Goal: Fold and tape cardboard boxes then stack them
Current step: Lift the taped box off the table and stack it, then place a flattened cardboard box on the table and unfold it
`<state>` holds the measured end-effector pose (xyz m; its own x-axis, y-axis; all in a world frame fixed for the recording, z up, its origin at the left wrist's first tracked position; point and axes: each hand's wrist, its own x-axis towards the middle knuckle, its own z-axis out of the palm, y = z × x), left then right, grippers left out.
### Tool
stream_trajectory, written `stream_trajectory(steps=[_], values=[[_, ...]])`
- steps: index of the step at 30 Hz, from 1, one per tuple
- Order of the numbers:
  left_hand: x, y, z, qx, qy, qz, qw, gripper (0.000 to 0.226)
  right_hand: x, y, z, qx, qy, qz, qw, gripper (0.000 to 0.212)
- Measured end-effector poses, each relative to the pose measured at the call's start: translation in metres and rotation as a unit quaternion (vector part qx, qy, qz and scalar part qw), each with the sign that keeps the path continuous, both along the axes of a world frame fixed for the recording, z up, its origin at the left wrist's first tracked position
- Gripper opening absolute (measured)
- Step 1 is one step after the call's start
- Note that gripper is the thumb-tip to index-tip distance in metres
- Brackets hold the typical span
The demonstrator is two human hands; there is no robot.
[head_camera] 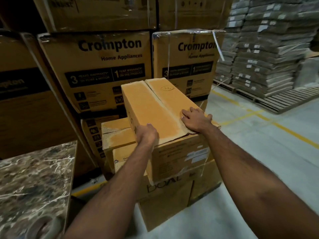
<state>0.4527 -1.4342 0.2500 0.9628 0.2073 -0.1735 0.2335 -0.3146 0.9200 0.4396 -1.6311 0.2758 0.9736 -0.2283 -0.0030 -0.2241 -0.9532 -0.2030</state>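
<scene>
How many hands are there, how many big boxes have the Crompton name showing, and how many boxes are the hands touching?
Hands: 2 (left hand, right hand)
Crompton boxes: 3
Touched box: 1
Total: 6

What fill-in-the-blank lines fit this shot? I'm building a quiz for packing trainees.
1. Both hands are on the ___ box of the stack.
2. The right hand lies on the top box, beside its centre ___.
3. The left hand grips the box at its near ___ corner.
4. The big boxes behind read ___.

Missing words: top; seam; left; Crompton
</scene>
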Motion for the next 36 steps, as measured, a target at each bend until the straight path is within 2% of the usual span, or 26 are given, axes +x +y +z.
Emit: stream_trajectory(steps=[4,8,11,14,17,20,24,27,29,32,36], values=[[-0.009,0.005,0.006,0.046,0.040,-0.020,0.998,0.053,-0.003,0.000,-0.004,-0.001,-0.016,-0.005,1.000,0.045],[-0.021,0.011,0.018,0.046,0.022,-0.092,0.994,0.062,-0.008,0.007,0.012,0.034,-0.152,-0.038,0.987,0.042],[-0.028,0.038,0.017,0.051,-0.009,-0.053,0.997,0.059,-0.006,0.042,0.032,0.044,-0.220,-0.001,0.975,0.039],[-0.032,0.092,0.014,0.062,-0.012,-0.024,0.998,0.056,0.000,0.105,0.053,-0.005,-0.231,0.053,0.972,0.036],[-0.036,0.159,0.000,0.046,-0.020,-0.025,0.998,0.044,-0.002,0.182,0.061,-0.023,-0.206,0.142,0.968,0.037],[-0.054,0.226,-0.022,0.055,-0.012,-0.034,0.998,0.041,-0.017,0.273,0.025,-0.013,-0.126,0.262,0.957,0.040],[-0.095,0.336,-0.046,0.073,0.003,-0.029,0.997,0.007,-0.047,0.413,-0.044,-0.013,-0.039,0.368,0.929,0.038],[-0.141,0.444,-0.077,0.075,0.018,0.009,0.997,0.028,-0.073,0.519,-0.097,0.013,-0.007,0.438,0.899,0.045],[-0.183,0.517,-0.103,0.071,0.057,0.067,0.994,0.043,-0.091,0.586,-0.131,0.012,0.022,0.466,0.885,0.052],[-0.242,0.614,-0.144,0.015,0.112,0.149,0.982,0.046,-0.114,0.673,-0.169,-0.001,0.052,0.503,0.863,0.058],[-0.304,0.717,-0.162,-0.027,0.139,0.271,0.952,0.054,-0.153,0.793,-0.193,-0.019,0.064,0.574,0.816,0.062]])
